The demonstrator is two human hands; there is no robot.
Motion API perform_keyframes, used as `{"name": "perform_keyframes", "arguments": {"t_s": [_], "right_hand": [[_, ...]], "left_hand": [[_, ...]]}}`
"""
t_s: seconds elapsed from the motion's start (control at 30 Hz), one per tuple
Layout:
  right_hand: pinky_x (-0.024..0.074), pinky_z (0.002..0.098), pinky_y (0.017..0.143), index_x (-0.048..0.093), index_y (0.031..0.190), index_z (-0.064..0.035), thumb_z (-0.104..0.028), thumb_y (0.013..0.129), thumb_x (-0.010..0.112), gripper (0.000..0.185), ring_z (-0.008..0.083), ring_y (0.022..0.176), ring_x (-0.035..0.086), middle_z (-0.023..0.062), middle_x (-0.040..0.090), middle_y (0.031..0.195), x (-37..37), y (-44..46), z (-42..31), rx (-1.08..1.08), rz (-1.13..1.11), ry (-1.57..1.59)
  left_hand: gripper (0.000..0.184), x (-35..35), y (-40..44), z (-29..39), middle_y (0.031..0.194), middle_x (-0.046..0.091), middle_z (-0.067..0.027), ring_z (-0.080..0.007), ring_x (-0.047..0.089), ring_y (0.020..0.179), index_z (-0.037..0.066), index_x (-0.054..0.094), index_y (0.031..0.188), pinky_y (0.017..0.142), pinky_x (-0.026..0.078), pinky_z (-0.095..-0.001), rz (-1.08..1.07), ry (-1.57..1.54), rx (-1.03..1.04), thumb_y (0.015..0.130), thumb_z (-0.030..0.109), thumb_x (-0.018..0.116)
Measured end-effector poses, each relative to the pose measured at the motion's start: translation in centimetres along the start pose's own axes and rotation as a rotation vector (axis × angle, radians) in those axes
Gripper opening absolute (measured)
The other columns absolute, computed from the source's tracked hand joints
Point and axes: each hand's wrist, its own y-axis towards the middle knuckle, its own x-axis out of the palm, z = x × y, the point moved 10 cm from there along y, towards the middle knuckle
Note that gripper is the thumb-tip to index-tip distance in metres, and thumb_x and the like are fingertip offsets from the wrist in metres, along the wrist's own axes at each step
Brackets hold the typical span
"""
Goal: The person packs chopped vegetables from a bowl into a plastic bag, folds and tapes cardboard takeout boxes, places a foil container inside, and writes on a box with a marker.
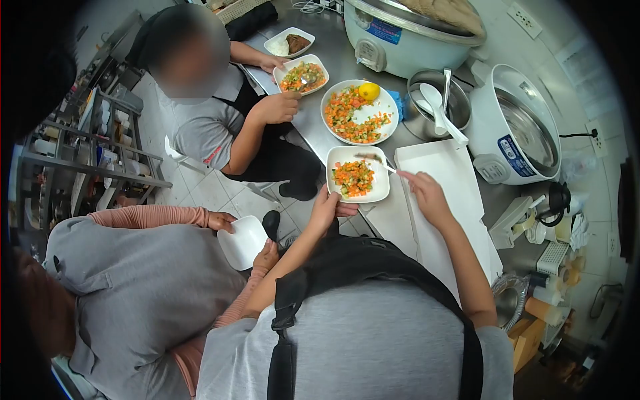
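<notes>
Here, a white bowl (380, 179) of diced vegetables is gripped at its rim by the left hand (333, 208), at the edge of a metal surface (335, 59); a utensil (389, 169) is pinched by the right hand (429, 195), over the bowl. Beyond, a larger round dish (381, 109) with a lemon (369, 91) is set near a metal pot (415, 120) and two rice cookers (407, 53). Other bowls (245, 245) are held by two co-workers (147, 273). The tiled floor (217, 203) is bordered by shelving (93, 170).

A brown cloth (448, 13) lies on a large rice cooker (415, 53), near a power outlet (525, 20) on the wall (533, 57).
</notes>
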Motion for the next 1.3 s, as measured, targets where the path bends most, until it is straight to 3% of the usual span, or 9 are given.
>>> {"name": "perform_keyframes", "arguments": {"t_s": [0.23, 0.37, 0.47, 0.73, 0.83, 0.93, 0.97, 1.1, 1.3], "right_hand": [[0.0467, 0.0427, 0.081, 0.062, 0.121, -0.0121, -0.005, 0.089, 0.044, 0.037, 0.0344, 0.087, 0.060, 0.0196, 0.061, 0.091, 1.5, 5.8, 2.0, -0.005, 0.073, 0.044], [0.0472, 0.0438, 0.081, 0.065, 0.115, -0.0138, -0.009, 0.090, 0.046, 0.032, 0.0365, 0.094, 0.060, 0.0215, 0.063, 0.106, 2.2, 8.2, 4.0, 0.136, 0.033, -0.231], [0.0479, 0.0451, 0.078, 0.065, 0.114, -0.0140, -0.010, 0.090, 0.046, 0.031, 0.0370, 0.089, 0.061, 0.0206, 0.063, 0.103, 0.5, 9.4, 4.6, 0.242, 0.080, -0.124], [0.0483, 0.0455, 0.079, 0.065, 0.115, -0.0102, -0.010, 0.091, 0.046, 0.031, 0.0383, 0.086, 0.062, 0.0214, 0.065, 0.098, -0.5, 11.4, 6.9, 0.145, 0.281, -0.281], [0.0495, 0.0412, 0.075, 0.065, 0.115, -0.0090, -0.011, 0.091, 0.048, 0.030, 0.0350, 0.081, 0.064, 0.0204, 0.067, 0.090, 1.2, 9.7, 6.8, 0.264, 0.213, -0.120], [0.0487, 0.0338, 0.066, 0.065, 0.115, -0.0063, -0.011, 0.091, 0.048, 0.029, 0.0231, 0.068, 0.063, 0.0143, 0.067, 0.074, 4.1, 8.7, 7.8, 0.331, 0.133, 0.177], [0.0437, 0.0267, 0.057, 0.064, 0.117, -0.0049, -0.011, 0.092, 0.047, 0.031, 0.0107, 0.058, 0.052, 0.0029, 0.059, 0.067, 6.0, 8.8, 9.2, 0.326, 0.096, 0.379], [0.0290, 0.0210, 0.041, 0.057, 0.127, -0.0037, -0.012, 0.093, 0.045, 0.037, 0.0036, 0.047, 0.033, -0.0056, 0.045, 0.067, 8.4, 8.5, 7.5, 0.589, -0.030, 0.757], [0.0235, 0.0180, 0.039, 0.044, 0.136, 0.0002, -0.007, 0.092, 0.043, 0.045, 0.0018, 0.046, 0.027, -0.0055, 0.044, 0.068, 10.6, 9.3, 8.1, 0.710, -0.139, 1.206]], "left_hand": [[0.035, -0.1, 0.4, -0.6, 0.092, 0.067, -0.0227, -0.0262, 0.069, 0.072, 0.002, 0.032, 0.125, 0.067, 0.059, -0.0342, -0.010, -0.008, 0.007, 0.091, 0.012, 0.034], [0.037, -0.3, 0.5, -0.8, 0.089, 0.066, -0.0218, -0.0274, 0.069, 0.070, 0.003, 0.029, 0.129, 0.063, 0.060, -0.0342, -0.012, -0.042, -0.002, 0.093, 0.009, 0.033], [0.036, -0.4, 0.5, -0.9, 0.088, 0.067, -0.0213, -0.0271, 0.069, 0.069, 0.003, 0.029, 0.129, 0.063, 0.059, -0.0339, -0.009, -0.052, -0.007, 0.093, 0.010, 0.033], [0.035, -0.4, 0.6, -1.3, 0.087, 0.068, -0.0188, -0.0243, 0.069, 0.067, 0.006, 0.030, 0.128, 0.060, 0.057, -0.0314, -0.013, -0.028, -0.021, 0.094, 0.012, 0.033], [0.036, -0.5, 0.4, -1.2, 0.087, 0.069, -0.0189, -0.0236, 0.069, 0.067, 0.006, 0.031, 0.129, 0.058, 0.055, -0.0301, -0.012, -0.038, -0.009, 0.093, 0.012, 0.033], [0.037, -0.7, 0.6, -1.5, 0.086, 0.069, -0.0187, -0.0245, 0.069, 0.068, 0.006, 0.030, 0.129, 0.059, 0.056, -0.0308, 0.000, -0.038, -0.020, 0.093, 0.012, 0.032], [0.037, -0.6, 0.7, -1.5, 0.086, 0.068, -0.0188, -0.0249, 0.069, 0.068, 0.005, 0.030, 0.129, 0.059, 0.057, -0.0313, -0.006, -0.035, -0.026, 0.093, 0.012, 0.033], [0.038, -0.5, 0.9, -1.2, 0.088, 0.067, -0.0197, -0.0262, 0.069, 0.069, 0.005, 0.030, 0.129, 0.062, 0.059, -0.0331, -0.016, -0.049, -0.033, 0.092, 0.011, 0.034], [0.037, -0.4, 0.7, -1.0, 0.089, 0.067, -0.0208, -0.0268, 0.069, 0.070, 0.003, 0.031, 0.128, 0.063, 0.059, -0.0337, -0.010, -0.071, -0.021, 0.092, 0.010, 0.034]]}}
